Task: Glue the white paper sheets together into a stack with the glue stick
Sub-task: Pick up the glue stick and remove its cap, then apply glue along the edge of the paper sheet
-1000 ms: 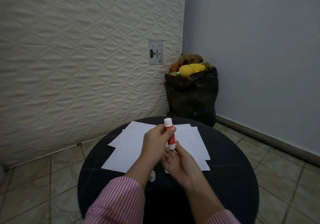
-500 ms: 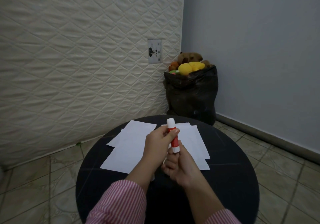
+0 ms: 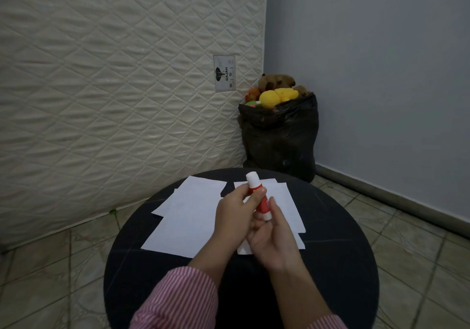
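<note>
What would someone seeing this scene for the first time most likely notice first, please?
Probably the red and white glue stick, held up at centre by the left hand and right hand over the white paper sheets spread on the round black table. Next, the black bag of bright stuffed toys in the corner beside the quilted mattress.

A round black desk [image 3: 330, 239] stood on a beige tiled floor [image 3: 50, 265]. A cream quilted mattress [image 3: 114, 87] leaned upright at the far left, and beside it, in the corner, sat a black plastic bag [image 3: 278, 135] filled with plush toys [image 3: 276, 91].
</note>
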